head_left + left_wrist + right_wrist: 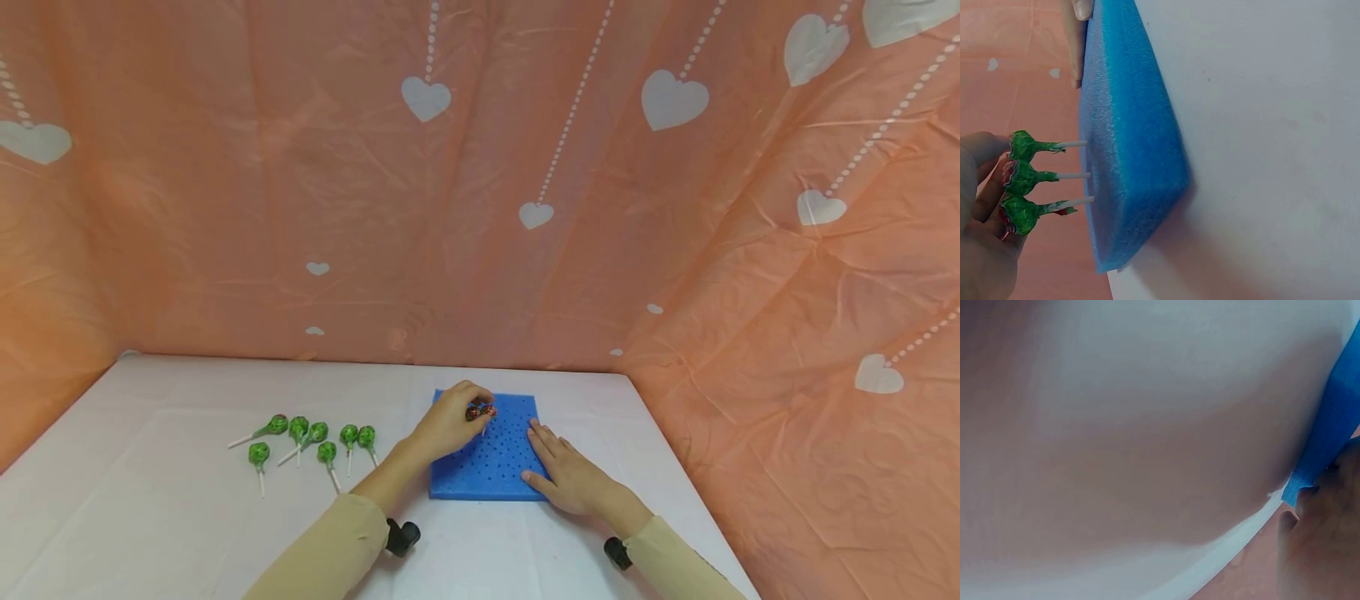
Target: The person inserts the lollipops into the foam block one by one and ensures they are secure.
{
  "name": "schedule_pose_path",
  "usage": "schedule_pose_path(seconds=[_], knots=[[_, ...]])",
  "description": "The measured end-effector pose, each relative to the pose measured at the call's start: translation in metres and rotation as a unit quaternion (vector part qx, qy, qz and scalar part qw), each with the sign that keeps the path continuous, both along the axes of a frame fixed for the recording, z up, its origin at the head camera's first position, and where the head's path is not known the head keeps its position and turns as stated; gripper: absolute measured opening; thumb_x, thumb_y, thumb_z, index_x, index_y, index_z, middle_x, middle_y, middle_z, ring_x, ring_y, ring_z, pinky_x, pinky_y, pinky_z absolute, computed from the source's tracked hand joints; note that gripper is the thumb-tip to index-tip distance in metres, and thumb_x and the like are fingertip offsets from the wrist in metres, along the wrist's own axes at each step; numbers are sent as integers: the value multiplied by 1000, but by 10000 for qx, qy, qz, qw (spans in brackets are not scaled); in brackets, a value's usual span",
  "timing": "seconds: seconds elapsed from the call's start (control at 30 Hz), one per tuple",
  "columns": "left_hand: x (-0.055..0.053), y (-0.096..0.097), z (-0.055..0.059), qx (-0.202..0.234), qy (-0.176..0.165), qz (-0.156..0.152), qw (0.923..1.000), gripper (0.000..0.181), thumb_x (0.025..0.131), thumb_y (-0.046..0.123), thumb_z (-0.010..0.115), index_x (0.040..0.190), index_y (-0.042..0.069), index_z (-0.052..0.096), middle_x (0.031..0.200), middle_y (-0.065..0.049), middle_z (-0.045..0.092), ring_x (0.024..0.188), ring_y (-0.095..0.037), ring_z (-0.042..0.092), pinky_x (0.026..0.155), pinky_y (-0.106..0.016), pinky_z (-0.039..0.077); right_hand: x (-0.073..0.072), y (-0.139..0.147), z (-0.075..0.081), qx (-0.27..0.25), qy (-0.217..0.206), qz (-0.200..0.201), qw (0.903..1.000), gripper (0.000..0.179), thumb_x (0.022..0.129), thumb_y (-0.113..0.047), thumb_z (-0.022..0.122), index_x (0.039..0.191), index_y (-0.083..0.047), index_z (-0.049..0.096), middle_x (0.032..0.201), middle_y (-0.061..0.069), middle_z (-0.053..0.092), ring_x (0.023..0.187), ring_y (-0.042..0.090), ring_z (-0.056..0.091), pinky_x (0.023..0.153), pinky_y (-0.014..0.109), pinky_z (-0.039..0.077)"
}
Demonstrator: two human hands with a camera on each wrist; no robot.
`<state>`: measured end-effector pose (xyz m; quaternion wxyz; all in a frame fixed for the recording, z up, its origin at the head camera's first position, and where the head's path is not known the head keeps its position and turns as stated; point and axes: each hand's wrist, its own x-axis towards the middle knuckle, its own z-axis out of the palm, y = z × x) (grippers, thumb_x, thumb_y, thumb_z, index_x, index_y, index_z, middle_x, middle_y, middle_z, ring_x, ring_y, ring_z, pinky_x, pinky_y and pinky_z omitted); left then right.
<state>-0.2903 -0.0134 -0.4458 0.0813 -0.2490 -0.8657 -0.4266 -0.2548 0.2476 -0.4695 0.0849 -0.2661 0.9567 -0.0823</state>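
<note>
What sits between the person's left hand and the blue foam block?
Three lollipops, their white sticks reaching from the left hand to the foam block; the left wrist view shows it.

**Small booth walled off by curtains**

Orange curtains [480, 292] printed with white hearts [426, 99] hang behind the white-covered table [165, 500] and along its left and right, screening it in; the wider building cannot be told.
</note>
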Motion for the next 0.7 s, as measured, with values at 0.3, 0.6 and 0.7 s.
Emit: schedule_pose_path(seconds=[0.3, 0.6, 0.7], knots=[[8, -7, 8, 183, 19, 224, 9996, 31, 101, 17, 69, 130, 5, 68, 125, -7, 67, 116, -25, 65, 99, -42, 57, 0, -1, 0, 55, -5, -16, 10000, 80, 109, -54, 41, 164, 0, 20, 173, 15, 13, 158, 36, 17, 126, 55, 22], [15, -35, 14, 530, 219, 323, 9978, 28, 99, 9, 71, 127, 4, 68, 118, -7, 67, 109, -26, 64, 96, -51, 56, 0, 0, 0, -23, -86, -1, 10000, 81, 109, -56, 40, 164, 0, 19, 174, 15, 10, 159, 36, 15, 126, 56, 19], [17, -47, 15, 508, 318, 399, 9974, 28, 98, 8, 72, 125, 5, 68, 117, -7, 68, 107, -26, 64, 94, -54, 55, 0, 2, 0, -40, -80, 18, 10000, 81, 109, -55, 40, 164, 0, 19, 173, 16, 10, 159, 37, 15, 126, 56, 19]])
